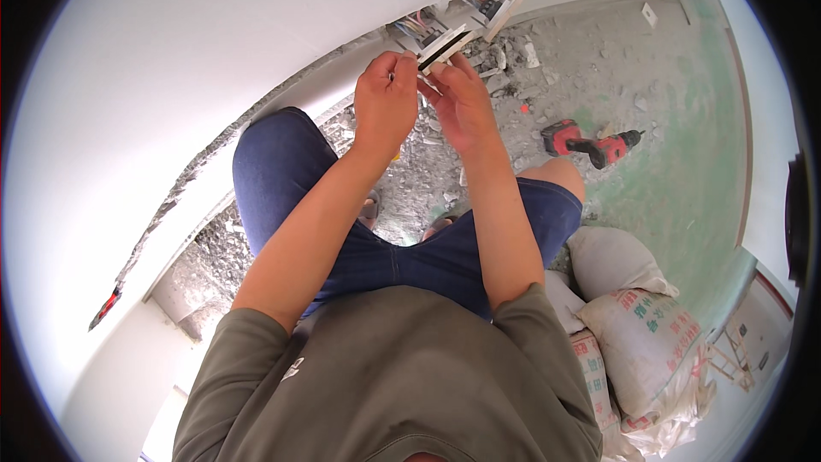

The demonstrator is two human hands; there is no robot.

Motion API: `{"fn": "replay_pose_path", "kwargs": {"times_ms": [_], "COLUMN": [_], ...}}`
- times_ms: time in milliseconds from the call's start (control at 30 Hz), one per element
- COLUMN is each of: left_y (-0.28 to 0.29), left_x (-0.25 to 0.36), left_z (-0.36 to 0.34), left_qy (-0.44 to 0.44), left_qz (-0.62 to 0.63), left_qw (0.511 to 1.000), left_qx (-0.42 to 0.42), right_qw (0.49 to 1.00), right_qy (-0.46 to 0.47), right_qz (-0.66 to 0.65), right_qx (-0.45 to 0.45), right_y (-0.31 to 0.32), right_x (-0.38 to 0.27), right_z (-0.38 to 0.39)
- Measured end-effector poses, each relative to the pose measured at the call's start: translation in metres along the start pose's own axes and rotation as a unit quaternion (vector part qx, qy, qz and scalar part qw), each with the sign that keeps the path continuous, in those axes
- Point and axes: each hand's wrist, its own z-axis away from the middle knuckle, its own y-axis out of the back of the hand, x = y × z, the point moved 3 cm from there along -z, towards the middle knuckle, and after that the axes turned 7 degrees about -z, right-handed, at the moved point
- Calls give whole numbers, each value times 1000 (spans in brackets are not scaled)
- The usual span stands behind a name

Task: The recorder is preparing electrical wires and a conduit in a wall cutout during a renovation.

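In front of a slot cut low in the wall, my right hand [466, 103] grips a white wall switch or socket plate [445, 44] by its lower edge. The plate is tilted, and a dark strip shows along it. My left hand [386, 101] is closed at the plate's left end; what its fingers pinch is too small to make out. Coloured wires [416, 24] come out of the wall just behind the plate. Beyond it, a second white plate [503, 19] hangs off the wall on its own wires.
A red and black cordless drill [592, 144] lies on the dusty floor to the right. Rubble [513, 60] lies along the wall's foot. Stuffed white sacks [646, 351] stand at my right side. A red-handled tool [104, 309] is at the far left; a small white plate [649, 14] lies far right.
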Motion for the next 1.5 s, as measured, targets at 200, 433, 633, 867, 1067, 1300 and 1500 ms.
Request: {"fn": "replay_pose_path", "kwargs": {"times_ms": [200,433,633,867,1067,1300,1500], "left_y": [1,1,4,0,0,1,-3], "left_x": [1,-3,-2,-2,-1,0,2], "left_z": [0,-1,1,4,-5,-6,-4], "left_qy": [3,-12,-5,-194,-216,-216,-226], "left_qz": [-20,8,-1,-204,-233,-246,-243], "left_qw": [1000,1000,1000,959,947,943,941], "left_qx": [-6,-2,-24,28,55,57,68], "right_qw": [1000,999,1000,999,996,993,997], "right_qy": [5,45,25,18,48,23,53], "right_qz": [-20,-18,6,34,77,108,-50], "right_qx": [7,-5,14,25,19,37,-37], "right_y": [2,-7,-10,-6,-10,10,27], "right_x": [2,10,3,0,1,2,-2], "right_z": [2,0,3,4,5,-1,-24]}}
